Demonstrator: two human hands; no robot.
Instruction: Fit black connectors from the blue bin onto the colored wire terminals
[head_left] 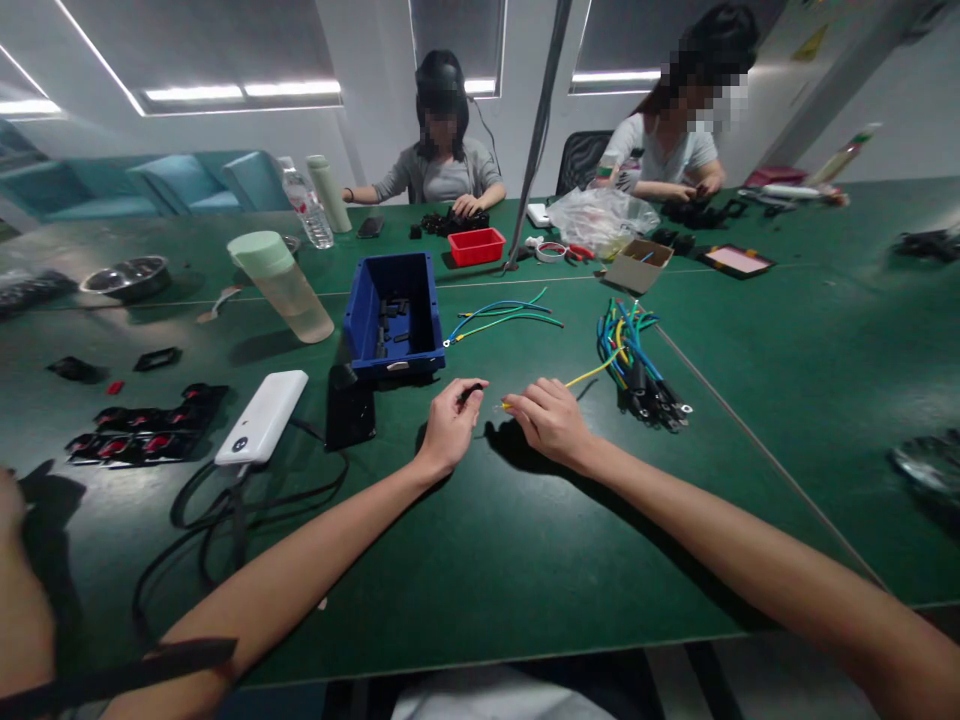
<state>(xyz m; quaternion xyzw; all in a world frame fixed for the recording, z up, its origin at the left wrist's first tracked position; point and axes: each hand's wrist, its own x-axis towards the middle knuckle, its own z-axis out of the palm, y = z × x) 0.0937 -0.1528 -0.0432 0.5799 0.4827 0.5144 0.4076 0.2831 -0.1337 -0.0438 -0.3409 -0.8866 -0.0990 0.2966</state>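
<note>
Black piece [470, 392] and yellow wire [587, 375], pinched just apart
Left hand [448, 428]: thumb and fingers closed on the small piece — right hand [551, 420]: fingertips pinching the slender wire near its end, both above smooth green tabletop [450, 580], near a rigid blue bin [431, 358].

Dim light, pale sheen at the worktop's [465, 570] far left corner, dark shadow under the right hand [551, 415], blurred right edge.

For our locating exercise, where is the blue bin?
In the head view, the blue bin stands left of centre, beyond the left hand, with loose wires to its right.
</note>
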